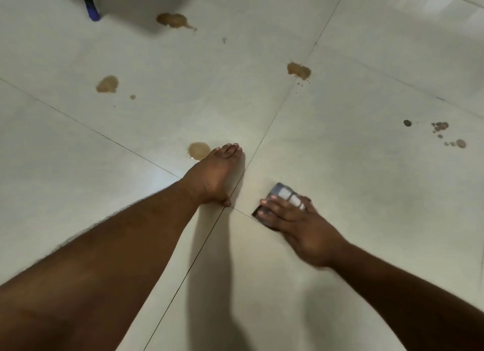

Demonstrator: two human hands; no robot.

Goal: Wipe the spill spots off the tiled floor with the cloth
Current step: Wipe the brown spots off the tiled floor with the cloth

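Left hand (pixel 213 176) lay flat on the tiled floor (pixel 353 188), fingers straight and together, palm down, holding nothing; thumb rested on the grout line. Its fingertips touched the edge of a brown spill spot (pixel 199 150).

Right hand (pixel 298 225) pressed down on a folded cloth (pixel 281 196), fingers spread over its top, fingertips reaching its near-left edge. Cloth was checked in blue-grey and white, lying on the floor just right of the left hand, near where four tiles met. No writing or label could be read on it.

Other brown spots noted: one at upper left (pixel 107 84), one farther up (pixel 172 20) beside a pale grey object (pixel 136 2), one on a grout line at upper centre-right (pixel 299 70), and a scatter of small dark drops at right (pixel 440 126). A dark pole with blue tip (pixel 91 10) stood at top left.
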